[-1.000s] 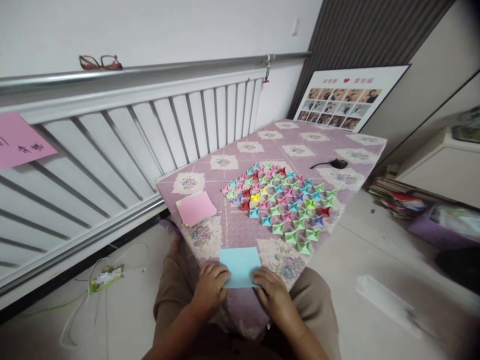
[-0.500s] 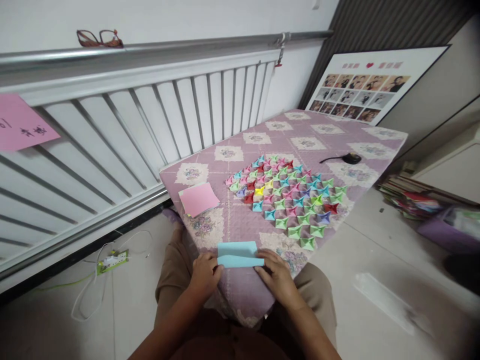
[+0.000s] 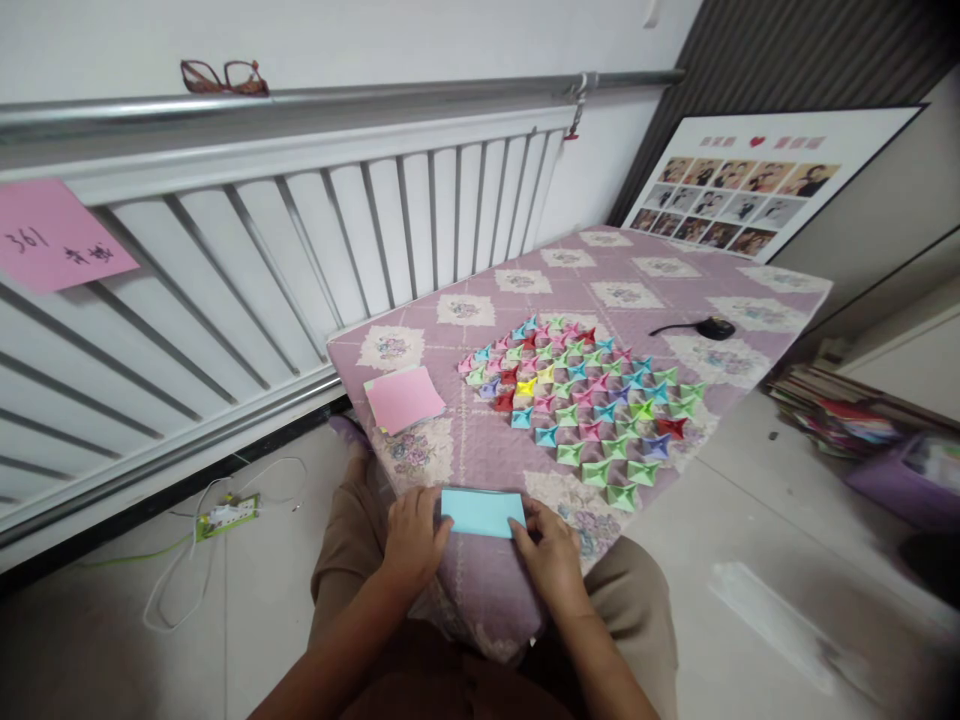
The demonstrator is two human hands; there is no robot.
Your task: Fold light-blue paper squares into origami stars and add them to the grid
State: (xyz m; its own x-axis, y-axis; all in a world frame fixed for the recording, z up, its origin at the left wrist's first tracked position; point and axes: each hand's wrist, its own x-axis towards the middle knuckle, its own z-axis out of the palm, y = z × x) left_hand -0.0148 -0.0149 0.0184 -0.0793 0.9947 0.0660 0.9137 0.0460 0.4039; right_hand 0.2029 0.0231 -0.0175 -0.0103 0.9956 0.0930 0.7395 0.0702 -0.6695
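A light blue sheet of paper (image 3: pixel 482 511), folded over into a narrow rectangle, lies at the near end of the table. My left hand (image 3: pixel 414 528) grips its left end, thumb at the lower corner. At the right end, my right hand (image 3: pixel 549 548) holds the paper with the thumb on top and fingers curled behind it. Beyond the paper stand rows of small folded paper pieces (image 3: pixel 574 450) in green, pink, blue, red and yellow. To the left rests a stack of pink paper sheets (image 3: pixel 406 399).
A purple flowered cloth covers the table (image 3: pixel 487 600). A small black object with a cable (image 3: pixel 714 328) lies toward the far right. Beside the table is a white radiator (image 3: pixel 420 215), with glasses (image 3: pixel 225 78) on the pipe above. A power strip (image 3: pixel 229 515) sits on the floor.
The blue paper's far edge has come over onto the near part, so the sheet now looks like one flat strip. Both hands stay at its ends. The view has shifted slightly.
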